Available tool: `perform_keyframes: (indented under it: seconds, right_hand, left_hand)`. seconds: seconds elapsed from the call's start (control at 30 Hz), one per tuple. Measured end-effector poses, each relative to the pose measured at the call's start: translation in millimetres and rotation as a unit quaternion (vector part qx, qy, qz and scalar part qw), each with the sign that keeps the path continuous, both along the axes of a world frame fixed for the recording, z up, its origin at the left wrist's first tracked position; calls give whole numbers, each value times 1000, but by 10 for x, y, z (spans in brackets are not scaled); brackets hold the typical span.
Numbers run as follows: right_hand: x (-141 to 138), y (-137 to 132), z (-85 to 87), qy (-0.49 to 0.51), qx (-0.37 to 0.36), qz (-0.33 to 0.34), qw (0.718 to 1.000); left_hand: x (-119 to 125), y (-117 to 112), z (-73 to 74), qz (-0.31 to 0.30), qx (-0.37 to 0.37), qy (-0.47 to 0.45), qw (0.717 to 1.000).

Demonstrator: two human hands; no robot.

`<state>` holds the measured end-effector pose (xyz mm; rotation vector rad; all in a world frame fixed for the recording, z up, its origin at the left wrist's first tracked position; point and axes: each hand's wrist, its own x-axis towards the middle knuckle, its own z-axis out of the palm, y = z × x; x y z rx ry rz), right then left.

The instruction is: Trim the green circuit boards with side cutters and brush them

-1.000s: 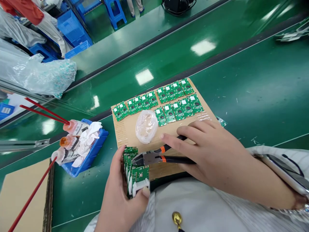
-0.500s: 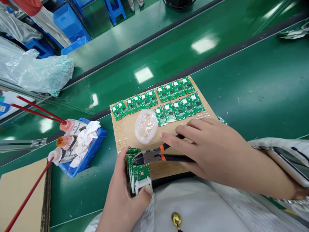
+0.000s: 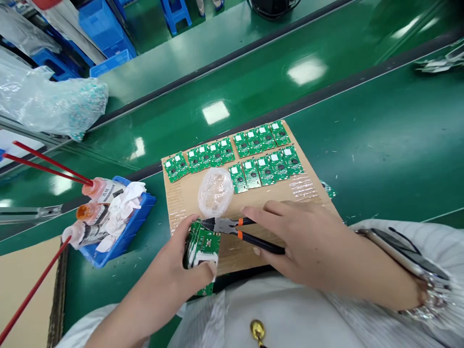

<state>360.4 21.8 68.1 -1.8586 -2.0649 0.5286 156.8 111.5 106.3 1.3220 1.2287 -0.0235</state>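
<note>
My left hand (image 3: 181, 270) grips a stack of green circuit boards (image 3: 208, 241) at the near left corner of a cardboard sheet (image 3: 250, 208). White parts show on the top board, under my thumb. My right hand (image 3: 290, 237) holds cutting pliers (image 3: 226, 225) with black handles and orange bands. Their jaws touch the upper edge of the stack; whether they bite on anything is too small to tell. Several circuit boards (image 3: 266, 169) lie in rows along the far part of the cardboard. Between those rows and my hands sits a clear plastic bag (image 3: 216, 192), opened into a bowl shape.
At left, a blue tray (image 3: 125, 237) holds bottles (image 3: 87, 234) and crumpled white tissue (image 3: 123, 208); red sticks rise from it. Another cardboard piece (image 3: 29, 285) lies at lower left. A filled plastic bag (image 3: 61, 101) rests beyond, near blue crates (image 3: 103, 29). Small clippings dot the green table (image 3: 380, 159).
The plier jaws have shifted to the upper edge of the board stack, and the handles sit wider apart. The stack has tilted slightly in my left hand. The whole view has moved a little.
</note>
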Motion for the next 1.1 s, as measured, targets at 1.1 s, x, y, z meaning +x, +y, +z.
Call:
perform_keyframes:
  seconds: [1.1]
  right_hand:
    - [1335,-591,-447,-68,-171,-479,858]
  left_hand:
    - [-455,79,-169,75,-110,-63,989]
